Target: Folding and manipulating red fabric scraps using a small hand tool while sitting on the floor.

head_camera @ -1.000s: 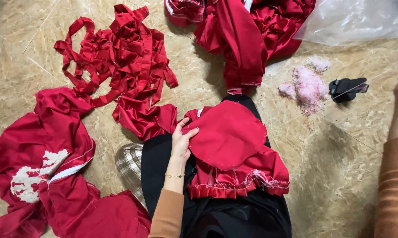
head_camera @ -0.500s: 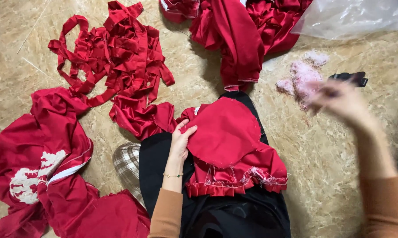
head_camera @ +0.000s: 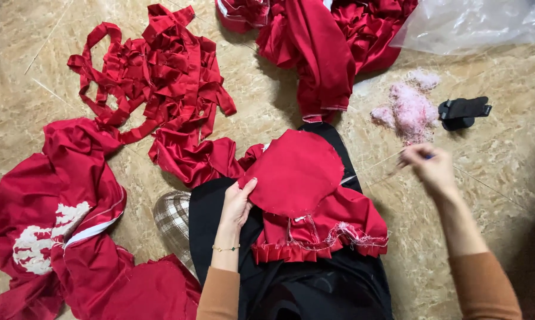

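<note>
floor (head_camera: 54, 65): beige marble-look tiles (thin joint lines) | light: soft, even | walls, furniture: out of view

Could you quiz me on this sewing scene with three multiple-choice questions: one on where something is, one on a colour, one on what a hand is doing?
1. Where does the black tool lie?
A. on the person's lap
B. on the floor beside the pink fluff
C. under the clear plastic bag

2. What colour is the pile of fabric strips?
A. red
B. blue
C. white

3. What is the left hand doing?
A. hanging free in the air
B. gripping the edge of the red fabric piece on the lap
C. resting flat on the floor

Answers:
1 B, the tool sits on the floor just right of the fluff.
2 A, every strip is red.
3 B, its fingers close on the cloth's left edge.
</note>
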